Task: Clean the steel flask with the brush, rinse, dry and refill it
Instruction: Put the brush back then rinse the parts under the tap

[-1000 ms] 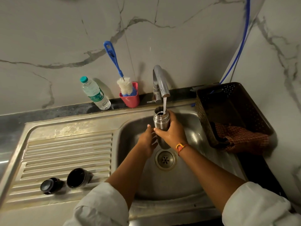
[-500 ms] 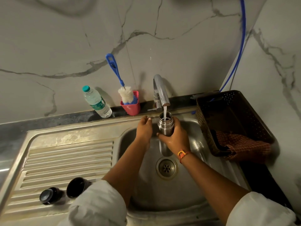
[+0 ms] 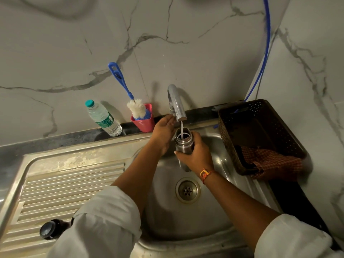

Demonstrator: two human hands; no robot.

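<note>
My right hand (image 3: 195, 155) grips the steel flask (image 3: 183, 141) upright over the sink basin (image 3: 167, 211). A thin stream of water runs from the tap (image 3: 176, 103) into the flask's open mouth. My left hand (image 3: 163, 130) reaches up to the base of the tap, fingers extended toward its lever; whether they touch it is hidden. The bottle brush (image 3: 130, 97), with a blue handle and white bristles, stands in a red cup (image 3: 145, 123) against the wall. A black flask cap (image 3: 48, 229) lies on the drainboard.
A plastic water bottle (image 3: 103, 118) stands left of the red cup. A dark perforated basket (image 3: 256, 131) with a checked cloth (image 3: 270, 162) hanging over its rim sits right of the basin. The ribbed drainboard (image 3: 70, 183) lies to the left. A blue hose (image 3: 265, 53) runs down the wall.
My left hand left the flask and rose to the tap's base. My right hand lifted the flask closer under the spout. The second black cap is now hidden behind my left sleeve.
</note>
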